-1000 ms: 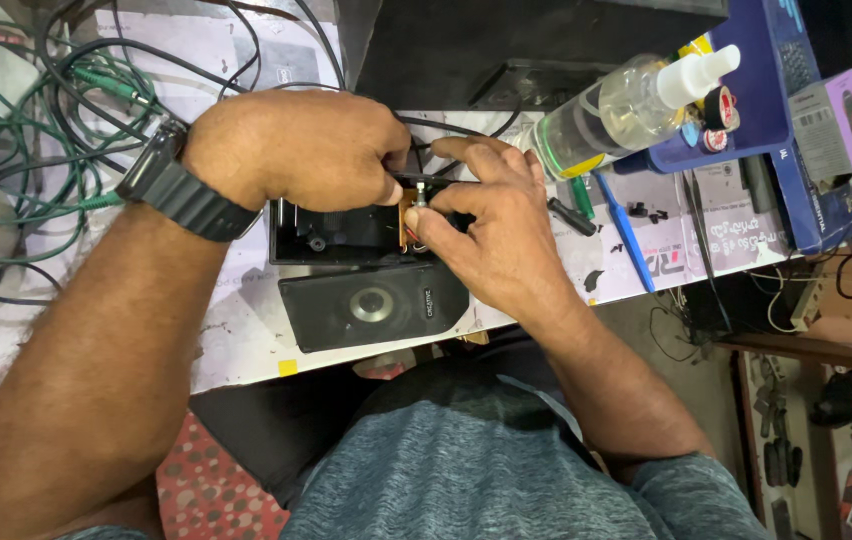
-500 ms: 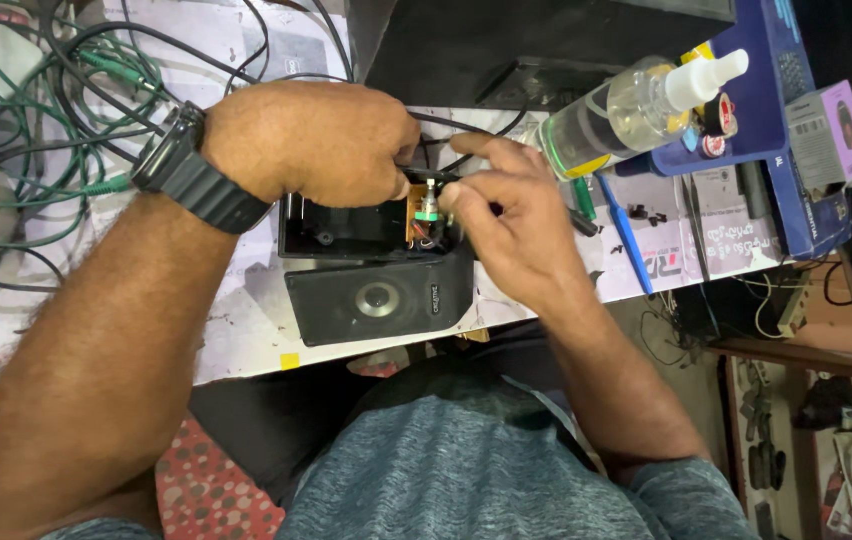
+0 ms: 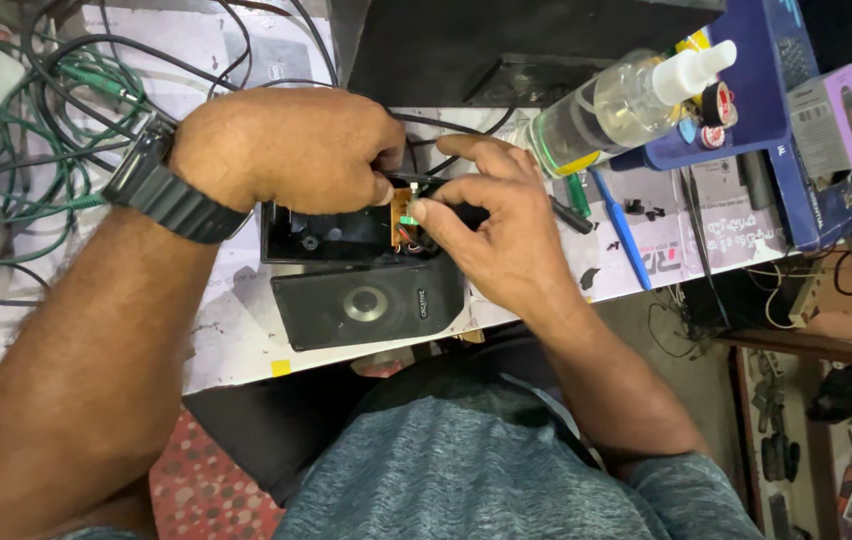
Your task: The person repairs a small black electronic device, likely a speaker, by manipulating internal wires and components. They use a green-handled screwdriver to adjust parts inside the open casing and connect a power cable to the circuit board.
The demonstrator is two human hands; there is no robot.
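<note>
circuit board (image 3: 404, 222) half behind hands

Green cables (image 3: 16, 130) crowd the left, a spray bottle (image 3: 611, 105) blocks the right, and the worktop (image 3: 236, 335) near the speaker front (image 3: 366, 300) seems open.

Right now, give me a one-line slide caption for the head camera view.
Left hand and right hand pinch a small circuit board above an opened black speaker.

Tangle of green and black cables (image 3: 36, 110) at far left of counter (image 3: 236, 340). Clear spray bottle (image 3: 611, 105) with white nozzle lying tilted, upper right. Blue tray (image 3: 766, 120) beside it, small reels inside. Purple box (image 3: 836, 120) at right edge. Blue pen (image 3: 621, 230) near printed paper (image 3: 716, 225).
</note>
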